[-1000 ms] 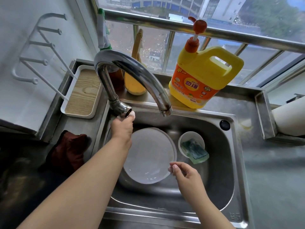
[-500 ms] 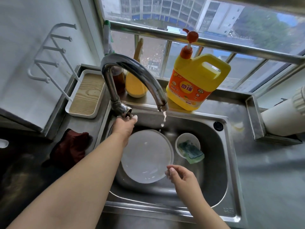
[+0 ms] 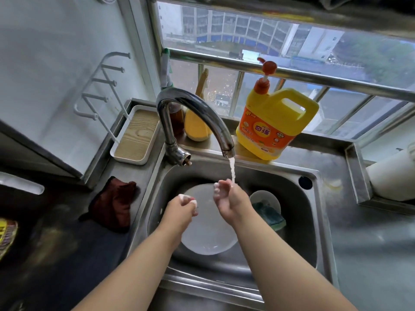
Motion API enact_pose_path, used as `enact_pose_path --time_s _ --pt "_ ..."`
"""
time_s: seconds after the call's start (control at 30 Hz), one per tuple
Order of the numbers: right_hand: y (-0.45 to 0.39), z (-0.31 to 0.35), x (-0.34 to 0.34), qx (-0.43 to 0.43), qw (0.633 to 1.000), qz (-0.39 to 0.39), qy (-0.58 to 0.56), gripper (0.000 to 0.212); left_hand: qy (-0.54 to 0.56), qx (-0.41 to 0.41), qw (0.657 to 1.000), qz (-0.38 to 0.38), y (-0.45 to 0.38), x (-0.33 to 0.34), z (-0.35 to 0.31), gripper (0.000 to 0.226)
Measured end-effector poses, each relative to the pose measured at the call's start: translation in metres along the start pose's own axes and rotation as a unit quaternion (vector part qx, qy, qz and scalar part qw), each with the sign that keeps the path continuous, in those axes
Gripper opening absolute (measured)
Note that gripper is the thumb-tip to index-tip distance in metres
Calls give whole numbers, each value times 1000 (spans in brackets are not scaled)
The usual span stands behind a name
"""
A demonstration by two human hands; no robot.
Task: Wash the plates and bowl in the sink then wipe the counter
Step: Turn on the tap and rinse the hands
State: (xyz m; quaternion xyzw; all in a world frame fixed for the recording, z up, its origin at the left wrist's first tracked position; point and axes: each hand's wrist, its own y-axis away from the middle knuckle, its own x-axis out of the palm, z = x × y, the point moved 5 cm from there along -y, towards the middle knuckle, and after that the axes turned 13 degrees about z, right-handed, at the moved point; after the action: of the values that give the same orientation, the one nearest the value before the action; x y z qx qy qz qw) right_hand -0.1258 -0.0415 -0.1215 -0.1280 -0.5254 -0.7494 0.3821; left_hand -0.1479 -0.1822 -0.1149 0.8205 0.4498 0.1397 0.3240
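Hands held under running water above a steel sink

The right hand [image 3: 229, 198] is cupped under the stream from the tap [image 3: 193, 117]; the left hand [image 3: 183, 209] is loosely curled beside it, nothing held. A plate [image 3: 208, 239] and a bowl [image 3: 265, 198] with a sponge [image 3: 269, 215] are seen in the sink [image 3: 310, 232].

One white round plate [image 3: 208, 239], one small white bowl [image 3: 267, 198], one green sponge [image 3: 271, 216], one yellow detergent jug [image 3: 274, 122], one dark red cloth [image 3: 114, 205], two bare hands.

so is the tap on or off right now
On. A stream of water runs from the faucet spout onto the right hand, above the plate in the sink.
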Motion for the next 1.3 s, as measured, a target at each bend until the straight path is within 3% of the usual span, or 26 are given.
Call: enact_pose_path --time_s 0.1,0.2,0.27,0.33,0.5,0.53,0.67,0.8,0.97,1.3 --pt "-8 4 1 -17 999 9 26 36 -17 5 1000 3 5 -1 -2 13" --pt "-9 12 0 -48 983 12 178 33 -22 7 1000 12 6 2 -5 12" --pt "-5 20 6 -80 930 23 359 30 -21 6 1000 18 6 7 -7 12" --pt "-5 26 11 -108 844 25 524 23 -22 6 999 27 6 13 -10 12" --pt "3 42 12 -161 741 29 651 9 -48 5 998 40 -1 32 -20 10" --pt "6 45 9 -167 734 28 657 9 -51 9 998 46 -3 38 -23 10" --pt "28 58 -8 -202 768 41 606 19 -59 38 994 88 -14 68 -41 12" --pt "52 70 -44 -267 750 11 605 21 -101 68 987 102 -27 96 -57 17" --pt "70 67 -85 -242 788 -6 566 28 -59 104 990 74 -36 105 -67 22" --pt "67 45 -94 -201 807 -39 554 23 87 133 983 88 -15 85 -86 26"
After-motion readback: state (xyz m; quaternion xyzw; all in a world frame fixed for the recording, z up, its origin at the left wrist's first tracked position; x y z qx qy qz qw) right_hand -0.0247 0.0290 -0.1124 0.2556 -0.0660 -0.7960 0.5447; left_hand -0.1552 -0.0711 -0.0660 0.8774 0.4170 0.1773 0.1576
